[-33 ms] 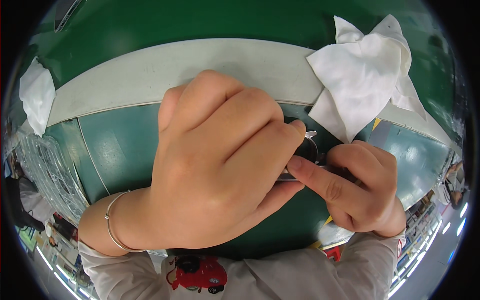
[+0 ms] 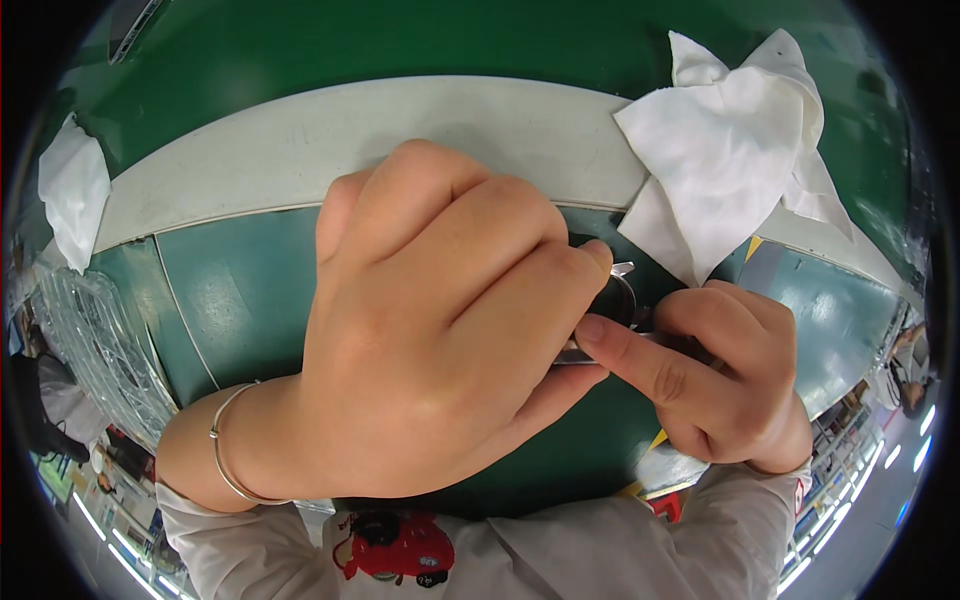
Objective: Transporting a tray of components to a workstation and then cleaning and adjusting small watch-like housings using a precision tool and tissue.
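Left hand (image 2: 430,330): grip closed, fingers curled around the part and thumb below, probably to stop it turning.
Right hand (image 2: 730,370): grip closed on the part's 3 o'clock end, index fingertip laid along it, seemingly for steadiness.
Metal part (image 2: 630,300): between both hands over the counter (image 2: 420,40), mostly hidden.
Big cloth (image 2: 725,140): 1 o'clock, likely placed within easy reach.
Small cloth (image 2: 75,190): 10 o'clock, well apart.

Shiny metal piece (image 2: 629,300) and matt, creased cloth (image 2: 730,140)
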`<state>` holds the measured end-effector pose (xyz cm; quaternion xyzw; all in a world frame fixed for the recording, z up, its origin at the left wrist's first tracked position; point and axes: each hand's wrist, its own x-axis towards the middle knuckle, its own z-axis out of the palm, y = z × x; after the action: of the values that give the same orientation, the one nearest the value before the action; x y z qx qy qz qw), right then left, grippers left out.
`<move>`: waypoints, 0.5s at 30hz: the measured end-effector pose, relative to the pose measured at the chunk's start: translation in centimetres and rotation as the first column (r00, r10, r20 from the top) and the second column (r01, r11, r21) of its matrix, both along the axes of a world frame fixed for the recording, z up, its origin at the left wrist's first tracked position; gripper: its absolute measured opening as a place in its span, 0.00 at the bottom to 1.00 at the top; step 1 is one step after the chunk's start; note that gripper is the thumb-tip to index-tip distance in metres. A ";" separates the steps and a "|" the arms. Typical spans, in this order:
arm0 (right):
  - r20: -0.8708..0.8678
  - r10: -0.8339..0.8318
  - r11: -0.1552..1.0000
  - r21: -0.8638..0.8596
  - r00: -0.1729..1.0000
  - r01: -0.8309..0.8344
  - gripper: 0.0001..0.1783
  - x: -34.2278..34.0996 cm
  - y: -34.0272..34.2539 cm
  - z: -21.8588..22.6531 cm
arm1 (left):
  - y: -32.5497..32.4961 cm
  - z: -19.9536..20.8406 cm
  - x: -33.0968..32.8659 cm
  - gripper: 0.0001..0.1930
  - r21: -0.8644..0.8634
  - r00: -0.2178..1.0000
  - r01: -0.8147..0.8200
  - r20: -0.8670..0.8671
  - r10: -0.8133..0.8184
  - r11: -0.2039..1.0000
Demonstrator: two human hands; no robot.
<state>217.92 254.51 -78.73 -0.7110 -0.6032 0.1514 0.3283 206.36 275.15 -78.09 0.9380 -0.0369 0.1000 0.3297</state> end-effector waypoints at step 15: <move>0.256 -0.073 0.987 0.157 0.964 0.032 0.25 -0.9 0.2 -1.2 | 0.0 0.0 -0.1 0.28 -0.017 1.000 -0.005 -0.007 0.005 1.000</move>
<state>217.01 254.73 -79.96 -0.7134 -0.6318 0.0013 0.3031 206.23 275.11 -78.12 0.9356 -0.0326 0.0979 0.3378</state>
